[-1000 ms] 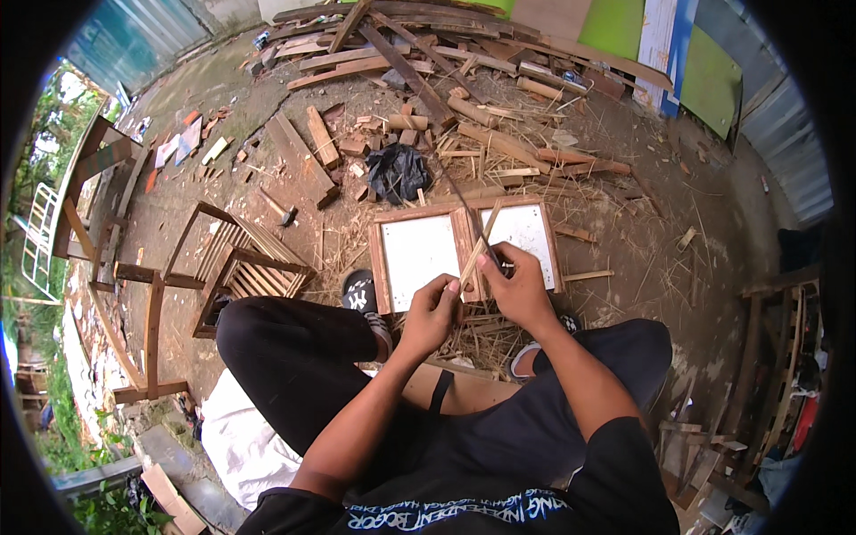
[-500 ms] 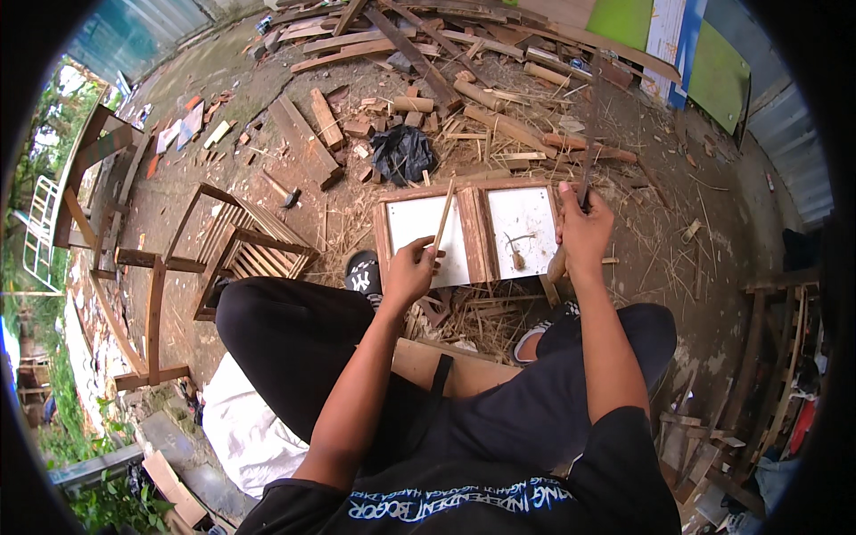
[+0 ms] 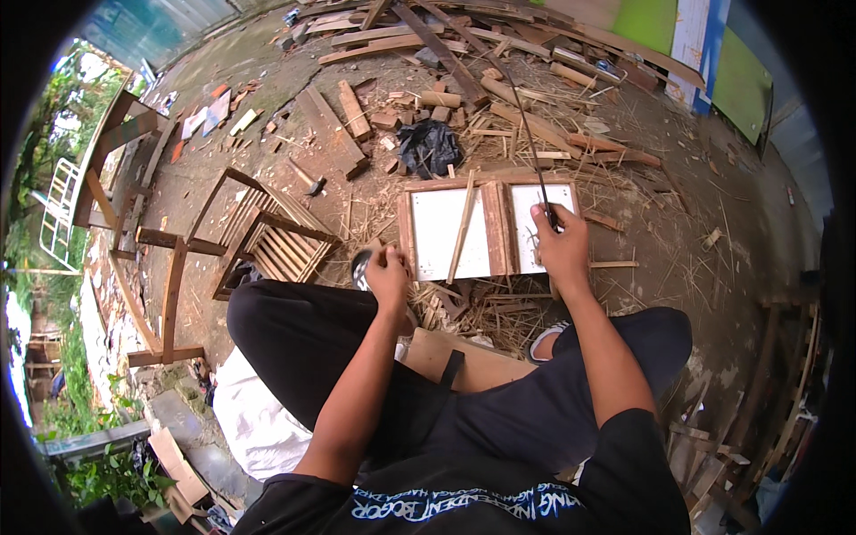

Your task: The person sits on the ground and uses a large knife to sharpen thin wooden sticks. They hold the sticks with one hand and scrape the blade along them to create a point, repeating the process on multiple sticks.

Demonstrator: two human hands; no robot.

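Note:
My right hand [image 3: 562, 245] is closed around a long, thin, dark machete [image 3: 528, 129], whose blade points up and away to the left. It is held over the right white panel of a brown wooden frame [image 3: 499, 227] that has two white panels. A thin wooden stick [image 3: 461, 227] lies slanted across the left panel, with no hand on it. Just left of the frame's edge is my left hand [image 3: 389, 275], fingers curled; what they hold, if anything, is hidden. The machete's handle is mostly covered by my right hand.
A hammer [image 3: 308, 178] lies on the ground to the left, near a slatted wooden stool [image 3: 281, 245]. Beyond the frame are a black plastic bag [image 3: 430, 150], loose boards [image 3: 334, 129] and a pile of timber [image 3: 428, 49]. Wood shavings are scattered around the frame.
My left hand has let go of the stick and moved left, beside the frame. The stick now rests on the left panel. The machete has tipped to the left over the right panel.

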